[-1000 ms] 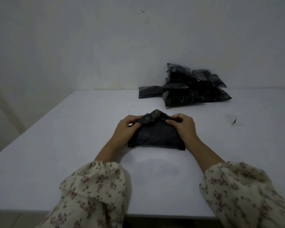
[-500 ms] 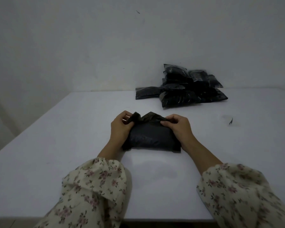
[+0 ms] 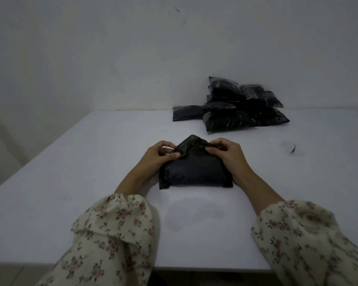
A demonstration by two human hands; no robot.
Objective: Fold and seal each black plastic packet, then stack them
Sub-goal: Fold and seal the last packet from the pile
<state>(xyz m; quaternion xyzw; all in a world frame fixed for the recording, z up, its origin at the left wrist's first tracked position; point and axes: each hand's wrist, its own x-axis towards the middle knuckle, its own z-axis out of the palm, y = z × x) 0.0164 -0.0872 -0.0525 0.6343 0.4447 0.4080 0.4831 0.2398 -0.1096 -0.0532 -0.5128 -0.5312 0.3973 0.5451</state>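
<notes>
Centre of the frame, a black plastic packet (image 3: 195,172) lies flat on the white table (image 3: 91,162), and both hands are on its far edge. The left hand (image 3: 158,156) sits at the packet's left side, thumb and fingers pinching the loose flap (image 3: 191,144) of plastic that stands up in a crumpled peak. The right hand (image 3: 228,154) mirrors it on the right side, fingers curled and clamped on the other end of that same flap, its wrist lying along the packet's right edge. The body of the packet looks full and smooth, with narrow seams showing at its two near corners. Up in the upper right of the frame, well apart from the hands, a heap of black packets (image 3: 236,108) is piled against the wall (image 3: 112,58), one lying flat at its left end. Right of the hands, a small dark scrap (image 3: 293,149) rests on the table. Floral sleeves (image 3: 112,234) fill the lower corners.
</notes>
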